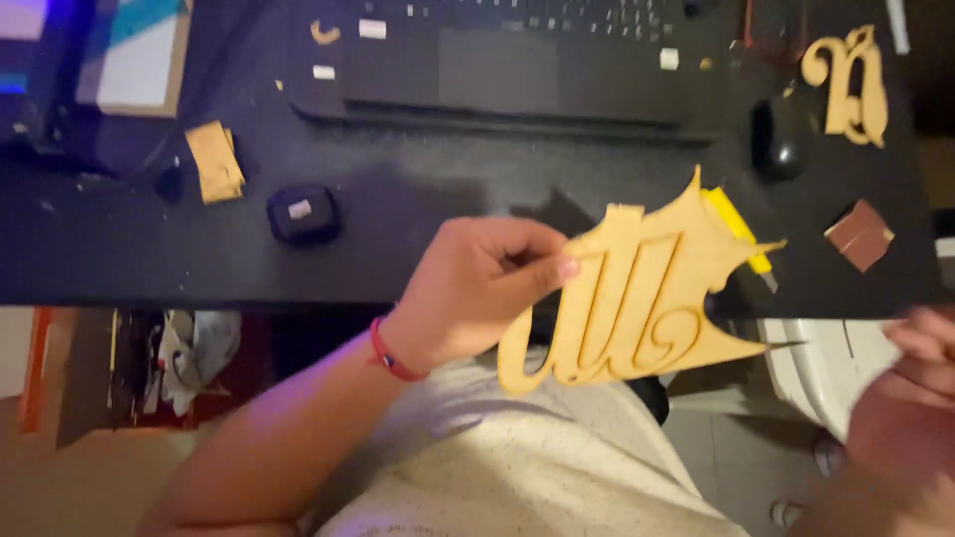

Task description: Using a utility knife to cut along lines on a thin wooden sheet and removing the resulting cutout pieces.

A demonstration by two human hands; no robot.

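Black desk surface is lying beyond the left hand (468,288), which is pinching the tan scrolled wooden cutout (637,298) at its near edge; gripping lightly seems wise; the right hand (910,383), apart at the cutout's far side, is showing curled fingers, its hold unclear.

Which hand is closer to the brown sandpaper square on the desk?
Right. The right hand sits just below the sandpaper square; the left hand is far left, holding the wooden cutout.

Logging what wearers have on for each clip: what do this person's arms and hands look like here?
Both forearms are bare, with no sleeves or gloves. The left hand has a thin red cord bracelet at the wrist. The right hand shows only partly at the frame edge, blurred; nothing worn can be made out there.
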